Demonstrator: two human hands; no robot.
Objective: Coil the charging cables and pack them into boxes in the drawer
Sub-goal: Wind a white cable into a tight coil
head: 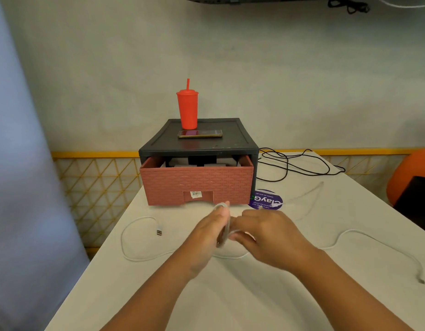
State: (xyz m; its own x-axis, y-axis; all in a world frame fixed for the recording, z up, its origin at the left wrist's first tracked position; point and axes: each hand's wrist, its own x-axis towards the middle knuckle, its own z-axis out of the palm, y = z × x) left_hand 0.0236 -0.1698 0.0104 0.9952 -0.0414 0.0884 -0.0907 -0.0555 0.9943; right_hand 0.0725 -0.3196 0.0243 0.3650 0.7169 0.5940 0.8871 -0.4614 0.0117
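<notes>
Coil (223,226) | left hand (205,234) grips it, right hand (266,237) pinches its strand | open drawer (197,185) just behind | white cable (122,240) loose on counter (230,297) under both arms | cup (187,111), phone (200,133) atop cabinet (245,142)

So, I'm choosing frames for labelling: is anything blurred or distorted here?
Head view: the coiled cable held by the left hand and right hand is motion-blurred; the drawer and red cup look sharp; the wide-angle lens stretches the frame edges; soft light, faint shadows.
</notes>
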